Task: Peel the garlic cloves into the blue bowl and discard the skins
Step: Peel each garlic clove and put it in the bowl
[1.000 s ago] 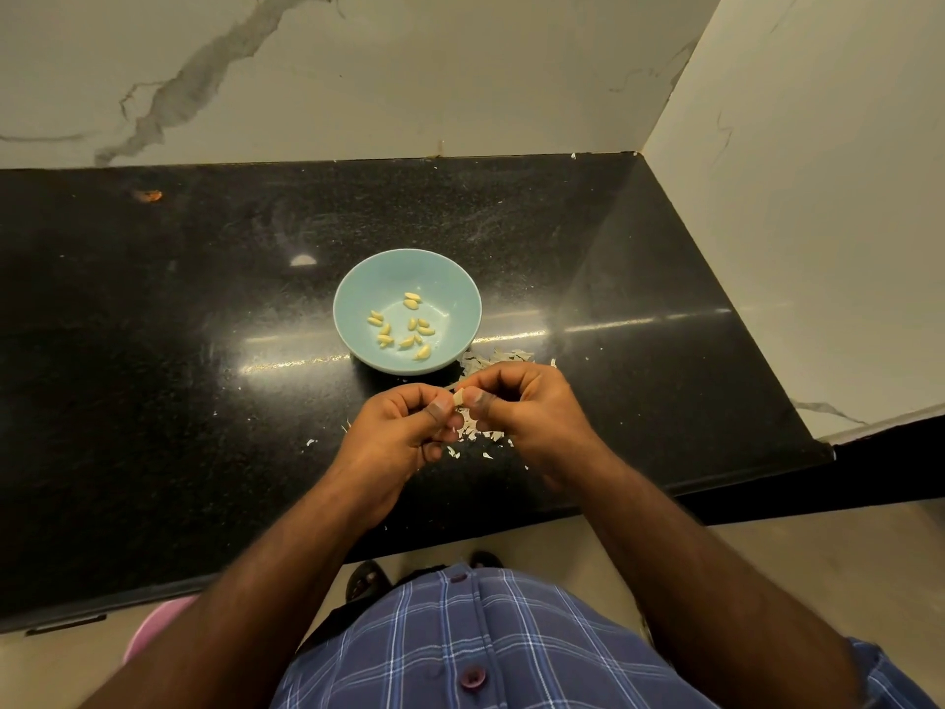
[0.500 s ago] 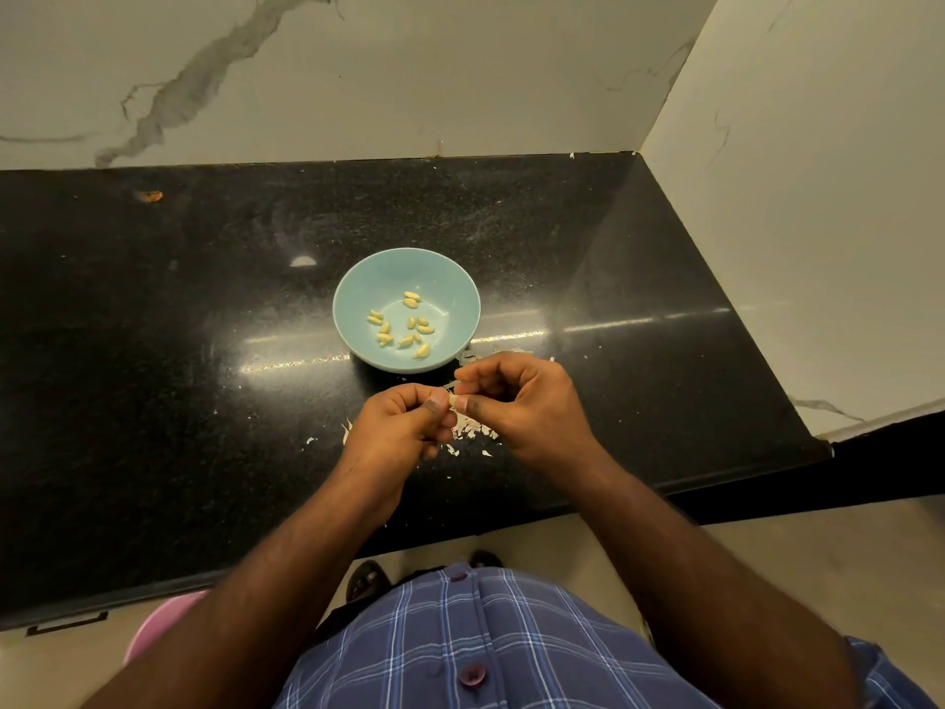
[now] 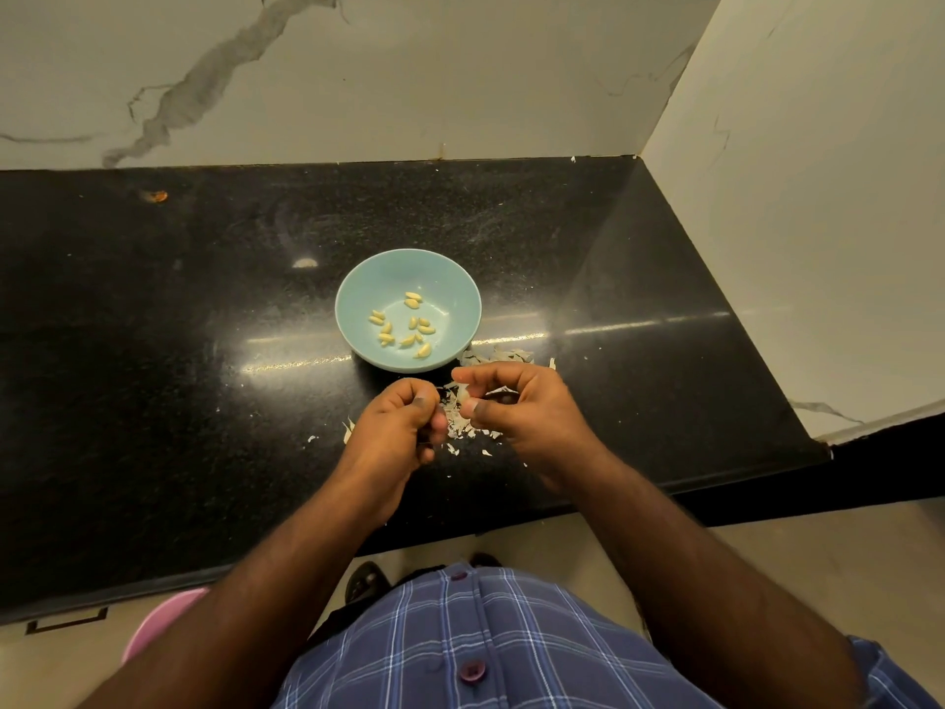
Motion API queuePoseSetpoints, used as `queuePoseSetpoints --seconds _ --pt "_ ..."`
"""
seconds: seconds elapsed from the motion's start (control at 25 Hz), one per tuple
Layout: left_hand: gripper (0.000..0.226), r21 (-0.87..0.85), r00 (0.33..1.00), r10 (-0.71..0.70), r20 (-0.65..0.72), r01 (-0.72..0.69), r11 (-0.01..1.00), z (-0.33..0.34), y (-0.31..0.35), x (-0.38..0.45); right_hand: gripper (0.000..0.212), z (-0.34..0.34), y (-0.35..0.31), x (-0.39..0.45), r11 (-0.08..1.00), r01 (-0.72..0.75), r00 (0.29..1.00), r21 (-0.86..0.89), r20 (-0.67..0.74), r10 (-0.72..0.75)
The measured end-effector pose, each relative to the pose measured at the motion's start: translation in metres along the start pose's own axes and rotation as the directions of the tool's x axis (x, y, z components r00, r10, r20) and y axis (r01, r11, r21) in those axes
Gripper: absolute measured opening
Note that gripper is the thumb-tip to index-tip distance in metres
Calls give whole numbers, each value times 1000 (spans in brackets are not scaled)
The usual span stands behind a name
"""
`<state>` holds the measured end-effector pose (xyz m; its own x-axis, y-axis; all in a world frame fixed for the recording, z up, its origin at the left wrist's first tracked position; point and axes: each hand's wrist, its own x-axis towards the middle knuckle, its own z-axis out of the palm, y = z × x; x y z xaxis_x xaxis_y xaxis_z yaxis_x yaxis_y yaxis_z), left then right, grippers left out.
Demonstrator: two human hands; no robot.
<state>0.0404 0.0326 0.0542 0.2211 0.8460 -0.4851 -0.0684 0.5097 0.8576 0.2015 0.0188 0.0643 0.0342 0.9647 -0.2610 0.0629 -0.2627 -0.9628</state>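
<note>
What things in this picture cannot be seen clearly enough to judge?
- Head view: the garlic clove in the right hand is mostly covered by fingers; how much skin remains is unclear.
- What the left hand pinches is hidden by its curled fingers.
- The skins lie partly under both hands.
- The pink object is cut off by the countertop edge and an arm.

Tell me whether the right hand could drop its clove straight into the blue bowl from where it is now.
Probably yes. The right hand pinches the garlic clove just short of the blue bowl, and nothing stands between them; only loose skins lie on the counter there.
</note>
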Motion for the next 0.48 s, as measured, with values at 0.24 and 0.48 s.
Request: queuePoseSetpoints --seconds 0.24,0.48 --pt "26 191 983 180 24 -182 965 -6 -5 0 17 -6 -1 -1 993 -49 998 109 -24 52" --pt "19 94 978 206 39 -209 973 -10 -6 1 15 -6 -1 -2 995 -14 1000 98 13 13"
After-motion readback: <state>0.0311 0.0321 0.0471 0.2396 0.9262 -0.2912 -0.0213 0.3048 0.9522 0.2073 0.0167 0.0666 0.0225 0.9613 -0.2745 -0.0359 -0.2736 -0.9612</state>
